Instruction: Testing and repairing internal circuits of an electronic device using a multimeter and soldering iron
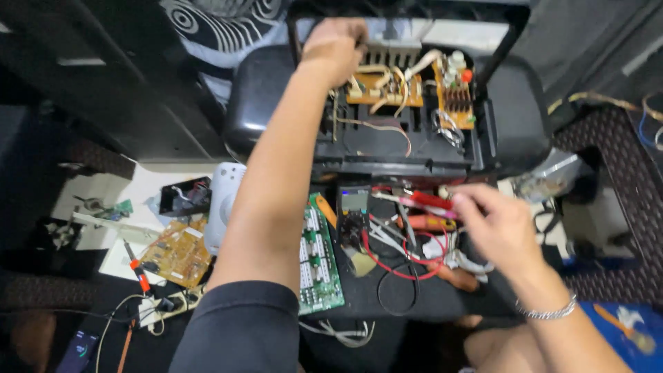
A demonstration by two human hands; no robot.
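An opened black appliance (414,148) stands at the far middle, its orange circuit boards (384,88) and wires exposed. My left hand (334,45) reaches far over it and grips its top edge near a finned metal part. My right hand (494,222) hovers over a pile of tools and leads nearer to me, fingers curled by a red-handled tool (429,200); what it pinches is unclear. A multimeter (353,213) with red lead loops (407,259) lies beside that hand.
A green circuit board (318,259) lies under my left forearm. A brown circuit board (178,252), a white device (222,204), a red-handled screwdriver (138,271) and a power strip (169,304) sit at the left. A blue item (621,324) is at the lower right.
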